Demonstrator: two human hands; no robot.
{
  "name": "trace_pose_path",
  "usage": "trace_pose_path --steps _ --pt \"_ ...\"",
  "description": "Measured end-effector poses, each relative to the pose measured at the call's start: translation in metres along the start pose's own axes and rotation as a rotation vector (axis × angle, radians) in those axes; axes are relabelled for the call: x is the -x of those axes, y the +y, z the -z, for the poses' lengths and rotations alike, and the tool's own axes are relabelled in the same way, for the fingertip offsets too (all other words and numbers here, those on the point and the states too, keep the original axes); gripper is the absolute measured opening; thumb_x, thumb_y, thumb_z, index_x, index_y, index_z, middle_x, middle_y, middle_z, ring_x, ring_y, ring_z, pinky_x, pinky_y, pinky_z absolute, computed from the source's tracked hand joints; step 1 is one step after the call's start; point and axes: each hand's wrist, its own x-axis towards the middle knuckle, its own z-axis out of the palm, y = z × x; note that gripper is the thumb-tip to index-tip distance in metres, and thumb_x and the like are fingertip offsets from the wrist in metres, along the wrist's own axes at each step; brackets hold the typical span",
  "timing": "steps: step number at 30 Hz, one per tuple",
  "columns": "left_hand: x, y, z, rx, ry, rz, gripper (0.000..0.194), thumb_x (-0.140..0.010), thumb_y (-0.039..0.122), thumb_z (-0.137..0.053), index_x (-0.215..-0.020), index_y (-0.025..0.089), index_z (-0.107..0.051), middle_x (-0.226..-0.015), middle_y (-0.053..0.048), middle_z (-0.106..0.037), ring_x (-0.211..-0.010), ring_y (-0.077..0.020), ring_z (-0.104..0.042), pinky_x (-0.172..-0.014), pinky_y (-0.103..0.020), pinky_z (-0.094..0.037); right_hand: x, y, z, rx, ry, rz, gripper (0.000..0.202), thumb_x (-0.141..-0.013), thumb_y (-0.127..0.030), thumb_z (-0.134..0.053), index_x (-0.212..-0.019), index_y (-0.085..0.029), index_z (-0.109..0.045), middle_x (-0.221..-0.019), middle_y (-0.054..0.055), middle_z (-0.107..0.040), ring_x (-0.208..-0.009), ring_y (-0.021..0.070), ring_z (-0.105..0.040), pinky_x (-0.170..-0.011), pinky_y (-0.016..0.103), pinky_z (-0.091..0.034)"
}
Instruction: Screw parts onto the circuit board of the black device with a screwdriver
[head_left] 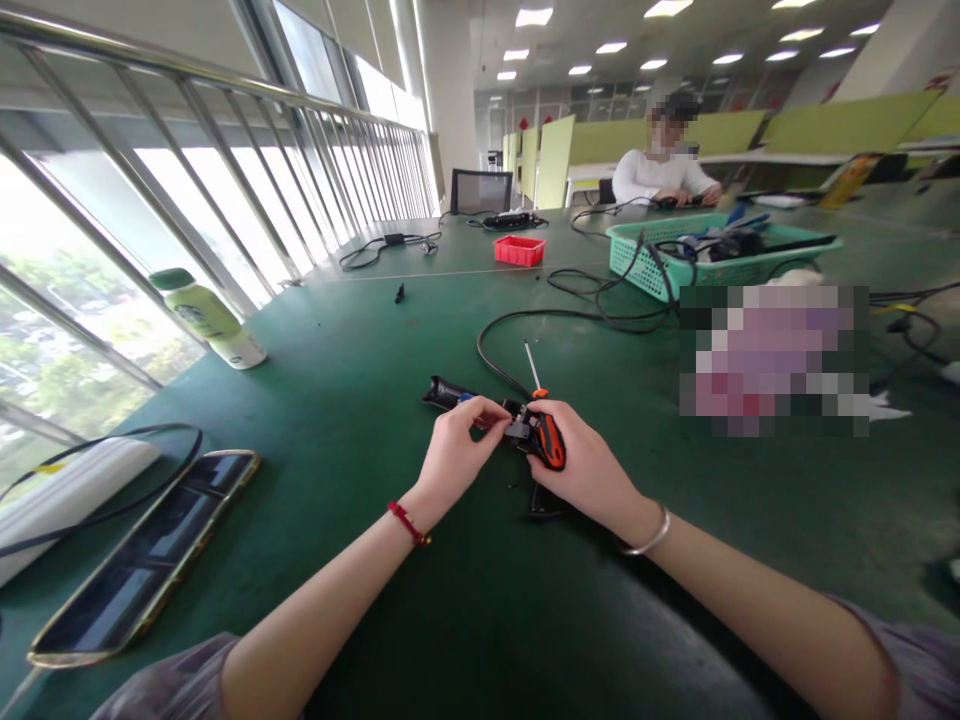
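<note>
An orange and black screwdriver (553,443) rests in my right hand (592,465), its thin shaft pointing up and away from me. The right fingers are closed around its handle and also touch a black corded device (448,391) on the table. Thumb and forefinger of my left hand (456,445) pinch together at a small grey part (519,427) in the middle of that device. The fingers hide much of the device, and its kind is not clear. A black end of it shows below my right hand.
A green basket (645,262) of tools and cables stands at the back right, with a small red tray (519,251) to its left. A phone (150,550), white bar (82,490) and bottle (210,318) lie or stand left. A person (660,175) sits across.
</note>
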Motion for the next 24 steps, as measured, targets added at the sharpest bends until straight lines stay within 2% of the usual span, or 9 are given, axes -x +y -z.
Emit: trace_pose_path --steps 5,15,21,24 --pt "0.003 0.0 0.001 -0.034 0.021 -0.057 0.008 -0.08 0.014 -0.054 -0.081 0.017 -0.061 -0.082 -0.002 -0.064 -0.077 -0.0138 -0.06 -0.072 -0.027 -0.05 0.0 0.001 -0.001 0.008 -0.003 0.009 0.048 -0.068 -0.014 -0.055 -0.114 -0.023 -0.042 -0.112 0.008 -0.055 -0.102 0.0241 -0.056 -0.085 0.038 -0.048" --pt "0.005 0.0 0.008 -0.28 -0.069 -0.335 0.014 -0.084 0.014 -0.048 -0.086 0.017 -0.062 -0.091 -0.005 -0.063 -0.088 -0.0158 -0.058 -0.08 -0.03 -0.049 0.0 0.001 -0.001 -0.008 -0.01 0.018 0.048 -0.069 -0.014 -0.054 -0.114 -0.022 -0.042 -0.111 0.008 -0.054 -0.1 0.0236 -0.057 -0.085 0.038 -0.048" --pt "0.012 0.009 0.007 -0.391 -0.025 -0.298 0.015 -0.085 0.016 -0.047 -0.092 0.019 -0.06 -0.096 -0.006 -0.06 -0.092 -0.0174 -0.057 -0.08 -0.032 -0.049 0.0 0.0 -0.002 -0.027 0.002 0.03 0.048 -0.069 -0.013 -0.053 -0.114 -0.023 -0.042 -0.109 0.007 -0.055 -0.1 0.0239 -0.057 -0.085 0.039 -0.048" --pt "0.02 0.02 0.008 -0.466 -0.051 -0.225 0.011 -0.083 0.019 -0.049 -0.09 0.018 -0.057 -0.092 -0.005 -0.06 -0.083 -0.0176 -0.058 -0.075 -0.033 -0.049 -0.001 -0.001 -0.001 -0.045 0.013 0.024 0.046 -0.069 -0.014 -0.052 -0.113 -0.022 -0.043 -0.107 0.008 -0.055 -0.098 0.0232 -0.057 -0.085 0.039 -0.047"
